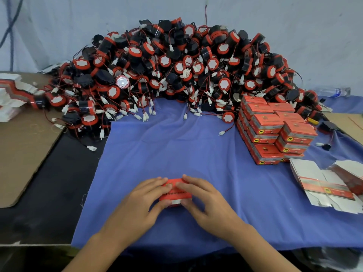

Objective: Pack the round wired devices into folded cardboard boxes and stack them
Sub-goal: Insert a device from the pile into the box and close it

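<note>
A small red cardboard box (pixel 175 194) sits on the blue cloth (pixel 176 150) near the front edge. My left hand (pixel 145 199) grips its left side, fingers over the top and thumb at the front. My right hand (pixel 202 197) grips its right side the same way. What the box contains is hidden. A big heap of round red-and-black wired devices (pixel 176 71) with white plugs fills the back of the table. Closed red boxes (pixel 275 130) stand stacked at the right.
Flat unfolded box blanks (pixel 324 185) lie at the right front, and another pile of blanks (pixel 11 95) at the far left. A brown cardboard sheet (pixel 25 146) covers the left table. A plastic bottle (pixel 334 92) lies behind the stack.
</note>
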### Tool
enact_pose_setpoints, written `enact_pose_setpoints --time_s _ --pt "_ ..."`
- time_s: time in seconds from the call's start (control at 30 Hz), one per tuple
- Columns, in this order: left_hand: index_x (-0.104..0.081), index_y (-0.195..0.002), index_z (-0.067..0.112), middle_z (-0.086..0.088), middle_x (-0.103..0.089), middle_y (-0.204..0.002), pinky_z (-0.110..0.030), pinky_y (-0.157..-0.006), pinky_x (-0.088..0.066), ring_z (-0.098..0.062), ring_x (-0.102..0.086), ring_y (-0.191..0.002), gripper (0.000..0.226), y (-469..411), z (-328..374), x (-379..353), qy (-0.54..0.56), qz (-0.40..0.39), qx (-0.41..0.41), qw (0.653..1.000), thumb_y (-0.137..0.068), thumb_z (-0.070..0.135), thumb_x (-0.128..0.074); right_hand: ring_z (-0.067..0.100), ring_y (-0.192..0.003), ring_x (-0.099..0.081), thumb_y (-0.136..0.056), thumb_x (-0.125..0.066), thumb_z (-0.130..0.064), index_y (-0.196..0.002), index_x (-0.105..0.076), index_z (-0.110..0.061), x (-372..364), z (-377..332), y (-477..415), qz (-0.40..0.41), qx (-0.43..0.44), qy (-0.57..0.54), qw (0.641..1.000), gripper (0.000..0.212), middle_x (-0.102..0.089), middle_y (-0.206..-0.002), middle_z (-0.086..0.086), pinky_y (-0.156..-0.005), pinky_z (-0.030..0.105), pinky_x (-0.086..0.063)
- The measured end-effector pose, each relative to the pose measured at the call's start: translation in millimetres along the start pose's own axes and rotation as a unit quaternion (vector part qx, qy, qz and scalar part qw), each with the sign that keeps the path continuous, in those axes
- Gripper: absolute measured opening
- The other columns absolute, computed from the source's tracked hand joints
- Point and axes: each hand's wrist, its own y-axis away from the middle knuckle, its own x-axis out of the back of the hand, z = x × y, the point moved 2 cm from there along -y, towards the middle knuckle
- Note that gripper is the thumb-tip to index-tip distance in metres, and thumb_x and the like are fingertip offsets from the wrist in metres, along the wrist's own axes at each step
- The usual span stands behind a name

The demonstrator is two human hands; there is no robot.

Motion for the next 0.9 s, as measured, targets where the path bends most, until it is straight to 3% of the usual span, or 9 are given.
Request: enact_pose_setpoints --time_s 0.17,0.37,0.47,0.63,0.77,0.9 --pt "-0.066 -0.135 0.036 0.016 -0.059 -0.144 -0.023 -0.112 -0.040 -0.003 -0.051 -0.136 0.039 -4.3 6.1 9.0 -0.053 0.000 -0.008 0.999 -0.100 0.046 -0.054 0.009 -0.147 -0.039 -0.103 -0.060 -0.027 -0.136 -0.067 -0.022 -1.4 1.4 -5.8 0.015 0.022 0.019 0.999 0.034 -0.057 -0.147 -0.007 -0.121 0.025 -0.032" --pt "-0.066 -0.136 0.035 0.012 -0.060 -0.144 -0.028 -0.106 -0.047 -0.008 -0.053 -0.136 0.038 0.1 11.1 5.7 -0.070 0.015 -0.001 0.997 -0.103 0.047 -0.052 0.001 -0.143 -0.043 -0.104 -0.059 -0.015 -0.140 -0.064 -0.026 3.1 2.8 -9.0 -0.012 0.027 0.025 0.999 0.038 -0.059 -0.146 -0.014 -0.117 0.028 -0.039" --pt "-0.069 -0.134 0.030 0.010 -0.061 -0.143 -0.032 -0.101 -0.053 -0.011 -0.055 -0.135 0.050 2.0 15.5 2.5 -0.084 0.024 0.000 0.996 -0.100 0.053 -0.039 0.002 -0.145 -0.042 -0.104 -0.059 -0.015 -0.141 -0.063 -0.027 4.7 3.6 -9.3 -0.021 0.031 0.038 0.999 0.039 -0.056 -0.148 -0.014 -0.117 0.028 -0.040" --pt "-0.071 -0.131 0.020 0.004 -0.064 -0.140 -0.033 -0.095 -0.058 -0.015 -0.059 -0.132 0.049 7.3 21.9 -1.6 -0.140 0.046 -0.030 0.989 -0.101 0.041 -0.039 0.000 -0.149 -0.033 -0.107 -0.054 -0.023 -0.146 -0.058 -0.026 3.3 4.2 -4.4 -0.037 0.031 0.050 0.998 0.039 -0.048 -0.155 -0.014 -0.120 0.028 -0.036" --pt "-0.070 -0.130 0.009 -0.006 -0.068 -0.134 -0.039 -0.088 -0.062 -0.023 -0.063 -0.128 0.045 8.5 23.6 -5.8 -0.245 0.051 -0.089 0.964 -0.101 0.025 -0.041 0.001 -0.152 -0.027 -0.109 -0.049 -0.027 -0.151 -0.051 -0.024 3.8 0.5 -1.6 -0.047 0.044 0.083 0.994 0.042 -0.042 -0.159 -0.013 -0.121 0.028 -0.034" --pt "-0.066 -0.133 0.002 -0.012 -0.067 -0.135 -0.036 -0.080 -0.063 -0.028 -0.064 -0.126 0.049 15.1 25.5 -9.5 -0.315 0.028 -0.116 0.942 -0.092 0.009 -0.040 0.012 -0.149 -0.038 -0.105 -0.057 -0.017 -0.146 -0.057 -0.016 0.6 -5.8 3.0 -0.005 0.073 0.121 0.990 0.041 -0.050 -0.154 -0.005 -0.114 0.033 -0.046"
